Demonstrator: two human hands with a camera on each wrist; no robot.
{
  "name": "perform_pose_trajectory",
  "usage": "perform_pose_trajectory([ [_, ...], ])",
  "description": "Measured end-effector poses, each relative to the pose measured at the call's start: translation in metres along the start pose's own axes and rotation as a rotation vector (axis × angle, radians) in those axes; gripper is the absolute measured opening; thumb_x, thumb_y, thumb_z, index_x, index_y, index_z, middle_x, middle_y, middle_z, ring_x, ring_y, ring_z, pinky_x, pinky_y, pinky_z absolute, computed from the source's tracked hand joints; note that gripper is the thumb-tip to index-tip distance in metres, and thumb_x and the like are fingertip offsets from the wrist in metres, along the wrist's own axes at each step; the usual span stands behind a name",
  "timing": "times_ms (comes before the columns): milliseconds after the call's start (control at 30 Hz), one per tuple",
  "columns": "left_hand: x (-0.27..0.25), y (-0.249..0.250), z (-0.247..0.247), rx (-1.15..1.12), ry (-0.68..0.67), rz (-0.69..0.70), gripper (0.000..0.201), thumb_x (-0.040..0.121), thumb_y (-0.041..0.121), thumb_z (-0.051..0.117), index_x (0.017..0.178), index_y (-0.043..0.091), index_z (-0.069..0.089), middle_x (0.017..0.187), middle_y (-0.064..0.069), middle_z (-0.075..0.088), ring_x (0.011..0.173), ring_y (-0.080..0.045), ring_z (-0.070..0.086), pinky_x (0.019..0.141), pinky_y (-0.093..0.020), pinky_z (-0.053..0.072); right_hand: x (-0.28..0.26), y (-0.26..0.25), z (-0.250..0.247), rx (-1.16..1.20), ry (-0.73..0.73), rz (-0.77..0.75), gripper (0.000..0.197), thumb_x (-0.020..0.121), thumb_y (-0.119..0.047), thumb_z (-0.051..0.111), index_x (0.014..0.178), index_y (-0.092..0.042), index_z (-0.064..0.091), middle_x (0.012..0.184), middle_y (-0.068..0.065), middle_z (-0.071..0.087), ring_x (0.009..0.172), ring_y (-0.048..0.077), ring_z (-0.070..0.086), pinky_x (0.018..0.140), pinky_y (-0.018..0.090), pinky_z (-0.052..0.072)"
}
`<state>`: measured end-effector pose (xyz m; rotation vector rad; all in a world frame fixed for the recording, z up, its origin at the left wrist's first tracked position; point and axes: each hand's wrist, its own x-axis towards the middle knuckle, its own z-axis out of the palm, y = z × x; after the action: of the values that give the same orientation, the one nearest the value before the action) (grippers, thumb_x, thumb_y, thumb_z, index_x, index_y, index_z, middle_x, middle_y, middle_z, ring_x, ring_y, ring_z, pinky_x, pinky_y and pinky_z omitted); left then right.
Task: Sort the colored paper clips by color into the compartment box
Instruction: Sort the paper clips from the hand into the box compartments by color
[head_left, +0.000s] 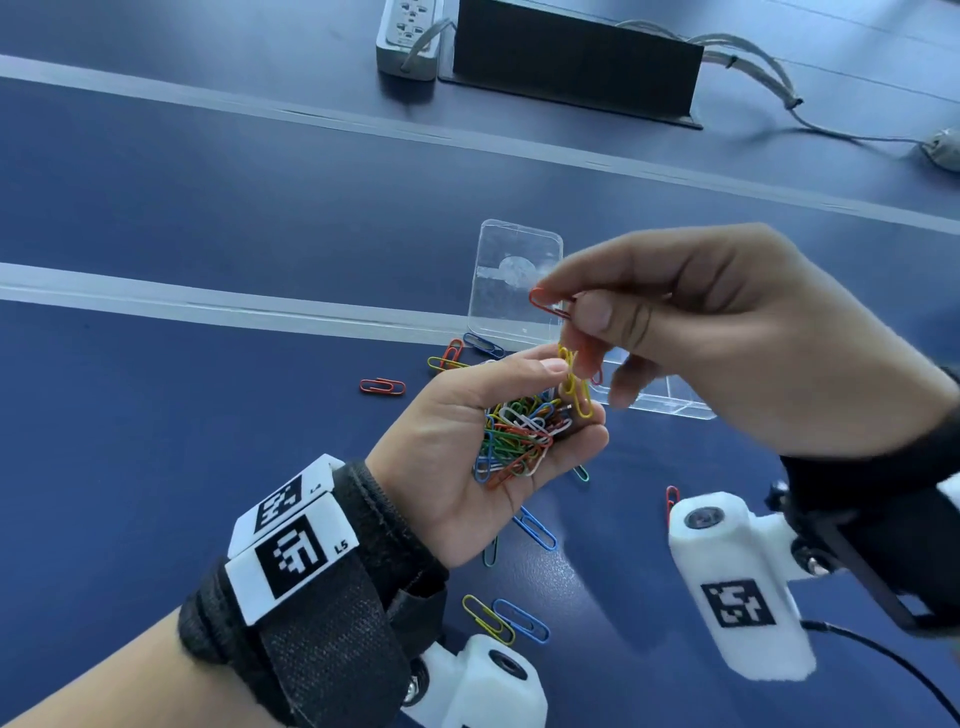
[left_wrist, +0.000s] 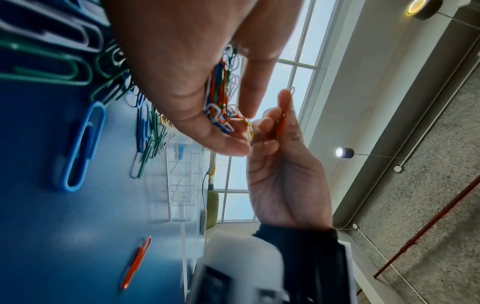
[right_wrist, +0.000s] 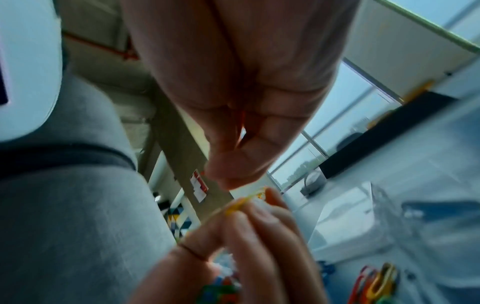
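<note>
My left hand (head_left: 571, 410) is cupped palm up above the blue table, curled round a heap of mixed paper clips (head_left: 519, 434) in red, green, blue, white and yellow. Just above it my right hand (head_left: 566, 301) pinches a red clip (head_left: 543, 303) between thumb and forefinger. Two linked yellow clips (head_left: 574, 384) stand up from the heap between the hands; who holds them is unclear. Behind the hands the clear compartment box (head_left: 660, 402) lies with its lid (head_left: 519, 280) open. The left wrist view shows the heap (left_wrist: 221, 102) and the red clip (left_wrist: 281, 125).
Loose clips lie on the table: a red one (head_left: 382, 386), a small cluster (head_left: 457, 353) by the lid, a blue one (head_left: 535, 527), a yellow and blue pair (head_left: 501, 618), a red one (head_left: 671, 501). At the far edge are a power strip (head_left: 410, 36), a black box (head_left: 571, 57) and cables (head_left: 779, 78).
</note>
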<state>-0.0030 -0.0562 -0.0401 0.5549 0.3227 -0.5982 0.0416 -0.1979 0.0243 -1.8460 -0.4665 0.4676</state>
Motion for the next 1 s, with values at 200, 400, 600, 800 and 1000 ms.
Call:
perform_pose_trajectory([
  [200,0.002,0.002,0.0,-0.034,0.032,0.013,0.018,0.066,0.008,0.059,0.075,0.009,0.075,0.07,-0.008,0.061,0.063,-0.019,0.062,0.062,-0.027,0.059,-0.009,-0.002,-0.017,0.596,-0.014,0.423,0.014,0.072,-0.024,0.051,0.065,-0.014,0.059,0.061,0.004,0.052,0.047,0.014,0.048,0.035,0.016,0.04],
  [400,0.002,0.0,-0.001,-0.043,0.014,0.005,0.02,0.072,0.017,0.057,0.081,0.007,0.073,0.078,-0.009,0.068,0.065,-0.022,0.067,0.071,-0.033,0.058,-0.038,0.012,-0.02,0.135,-0.048,0.479,0.03,0.076,-0.028,0.066,0.054,-0.016,0.049,0.052,-0.002,0.033,0.041,0.011,0.026,0.035,0.018,0.02],
  [600,0.002,-0.003,0.0,-0.098,0.039,-0.019,0.028,0.075,0.024,0.054,0.081,0.003,0.073,0.076,-0.013,0.067,0.065,-0.027,0.067,0.066,-0.038,0.059,-0.066,0.039,-0.036,-0.986,-0.327,0.242,0.021,0.081,-0.031,0.068,0.096,-0.043,0.061,0.061,-0.012,0.04,0.073,-0.007,0.044,0.058,0.009,0.032],
  [800,0.003,-0.005,0.0,-0.082,0.066,-0.011,0.03,0.074,0.025,0.055,0.083,0.002,0.074,0.078,-0.015,0.067,0.066,-0.028,0.068,0.063,-0.038,0.061,-0.069,0.046,-0.038,-1.154,-0.421,0.135,0.007,0.09,-0.04,0.05,0.094,-0.035,0.053,0.07,-0.02,0.036,0.063,-0.007,0.035,0.06,0.017,0.03],
  [1000,0.002,-0.003,-0.001,-0.081,0.061,0.005,0.03,0.075,0.023,0.054,0.079,0.002,0.074,0.077,-0.014,0.067,0.064,-0.028,0.068,0.063,-0.038,0.061,-0.061,0.02,-0.028,-1.081,-0.402,0.191,0.016,0.08,-0.041,0.04,0.072,-0.027,0.039,0.059,-0.01,0.044,0.055,0.009,0.041,0.055,0.026,0.038],
])
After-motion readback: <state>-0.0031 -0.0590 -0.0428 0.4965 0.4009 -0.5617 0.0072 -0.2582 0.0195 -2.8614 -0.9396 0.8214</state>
